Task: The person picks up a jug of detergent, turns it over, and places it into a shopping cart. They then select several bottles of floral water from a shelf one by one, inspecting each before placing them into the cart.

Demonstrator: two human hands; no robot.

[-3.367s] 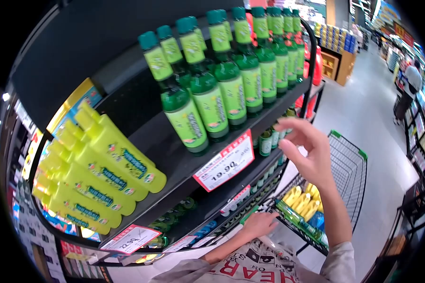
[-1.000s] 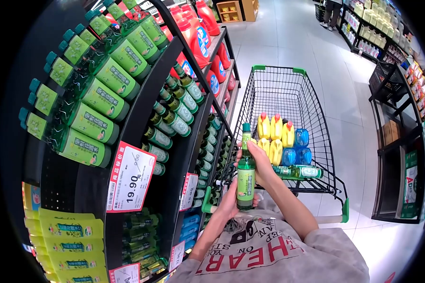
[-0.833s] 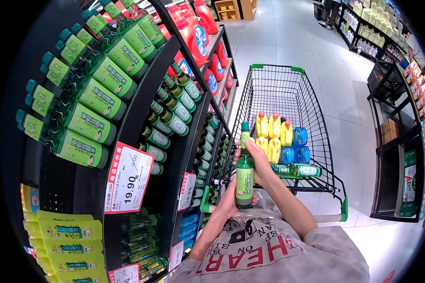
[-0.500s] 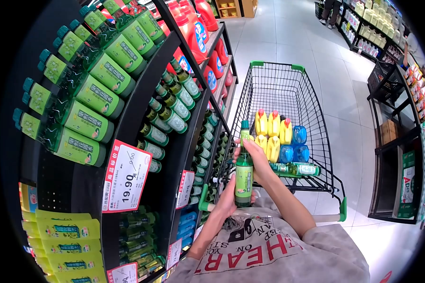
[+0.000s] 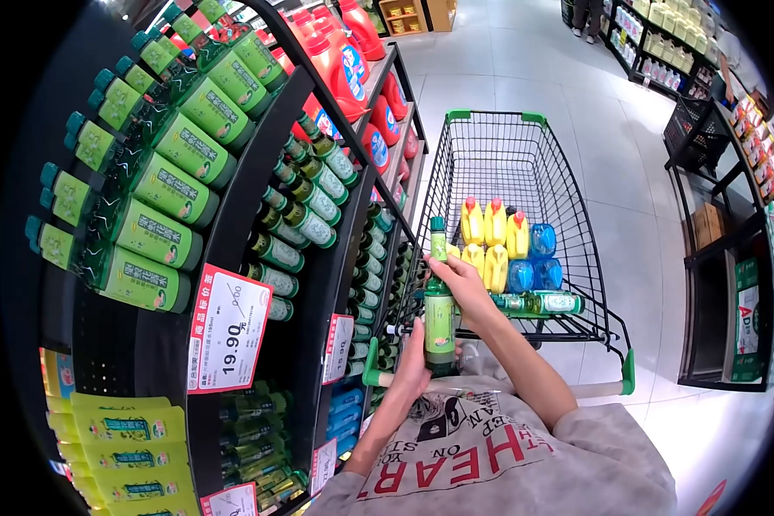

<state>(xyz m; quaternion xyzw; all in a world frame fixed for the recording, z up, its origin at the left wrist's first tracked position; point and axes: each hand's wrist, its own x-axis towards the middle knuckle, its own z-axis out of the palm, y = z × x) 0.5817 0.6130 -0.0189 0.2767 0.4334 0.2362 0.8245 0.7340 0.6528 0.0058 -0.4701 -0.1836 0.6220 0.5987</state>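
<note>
A green bottle with a light green label and dark green cap stands upright between my two hands, in front of my shirt. My right hand wraps round its neck and upper part. Lower down, my left hand grips the bottle from the left side near its base. Beyond them is a black wire shopping cart with green corners. It holds several yellow bottles with red caps, several blue containers and green bottles lying at its near end.
At left, a black shelf carries rows of green bottles and a price tag. Red detergent bottles stand behind. Racks line the right side. A person's legs show at the top right.
The bottle and both hands have shifted slightly left in view. The shelf, the cart and the right-hand racks have also shifted slightly as the view turned. Both hands still hold the bottle.
</note>
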